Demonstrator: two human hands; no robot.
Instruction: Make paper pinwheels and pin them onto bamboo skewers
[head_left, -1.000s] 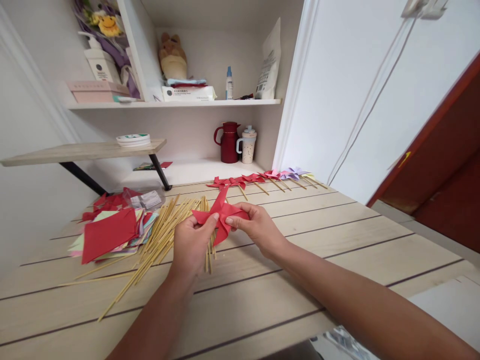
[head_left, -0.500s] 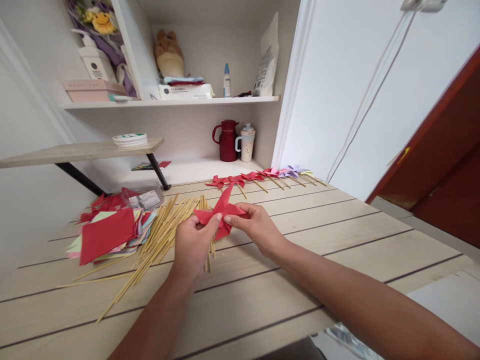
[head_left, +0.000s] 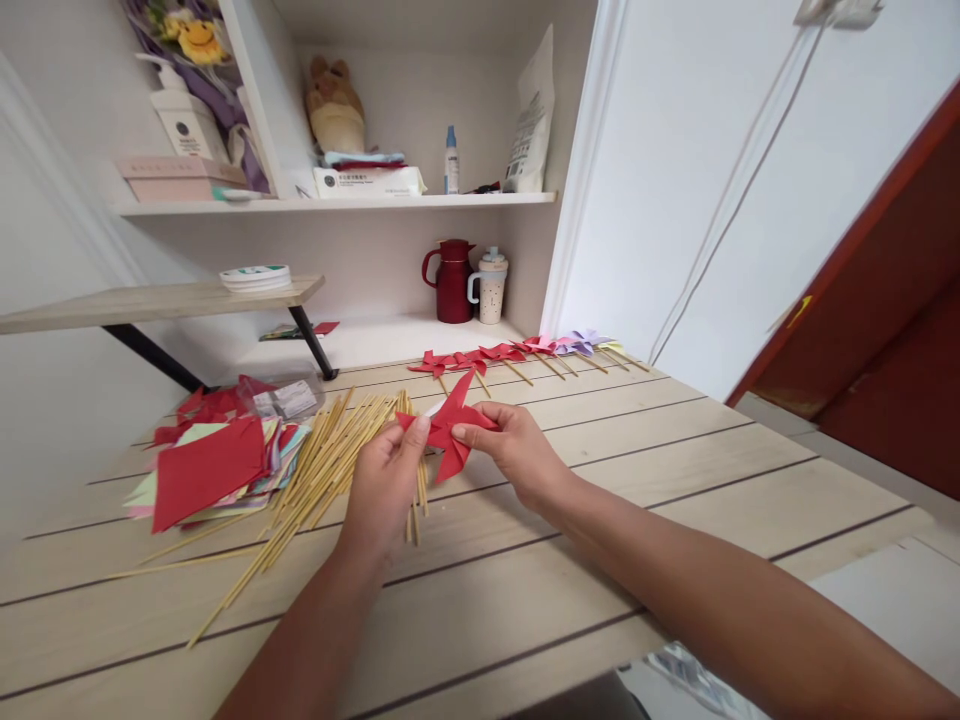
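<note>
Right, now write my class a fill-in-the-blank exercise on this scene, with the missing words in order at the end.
1. The left hand and right hand hold a paper pinwheel coloured ____.
2. The hand nearer the stack of paper sheets is the ____ one.
3. In the picture, the lidded cup stands to the ____ of the dark red jug.
4. The slim bottle has a top coloured ____.

Missing words: red; left; right; blue.

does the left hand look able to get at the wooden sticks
Likely yes: the left hand is close to the wooden sticks, with nothing apparent between, though it would first need to release the red paper pinwheel.
</note>
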